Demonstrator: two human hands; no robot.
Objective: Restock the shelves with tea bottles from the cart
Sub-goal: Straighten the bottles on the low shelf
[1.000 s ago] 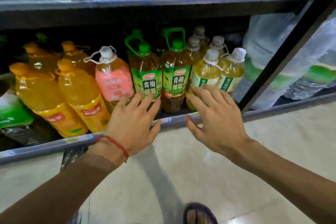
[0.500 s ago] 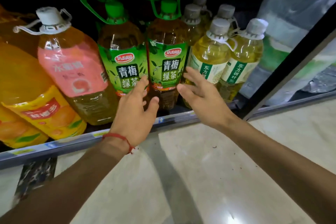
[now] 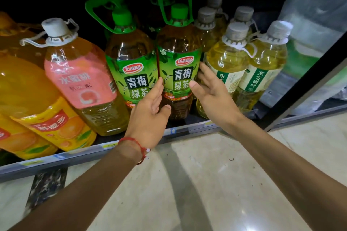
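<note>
**Both palms closing in on the green-tea bottle**

You are bringing both hands to the large clear plastic tea bottle with the green label, green cap and green loop handle (image 3: 177, 58). It is standing upright at the front of the low metal shelf (image 3: 84, 153), touching its twin green-labelled bottle (image 3: 129, 65) on one side and sitting just beside the pale yellow, white-capped bottles (image 3: 228, 62) on the other. Your left hand (image 3: 150, 112) is lying flat-fingered in the gap between the two green bottles, with its thumb resting low on the front. Your right hand (image 3: 212, 92) is spread, its thumb touching the label and its fingers reaching along the far side. Neither hand is clasping the bottle.

Full as it is looking, the bottle is probably going to feel heavy. Its thin walls are likely giving a little under pressure, and the glossy label may be sliding under a loose palm. You are better off squeezing it low between both palms, or hooking the loop handle when lifting
</note>
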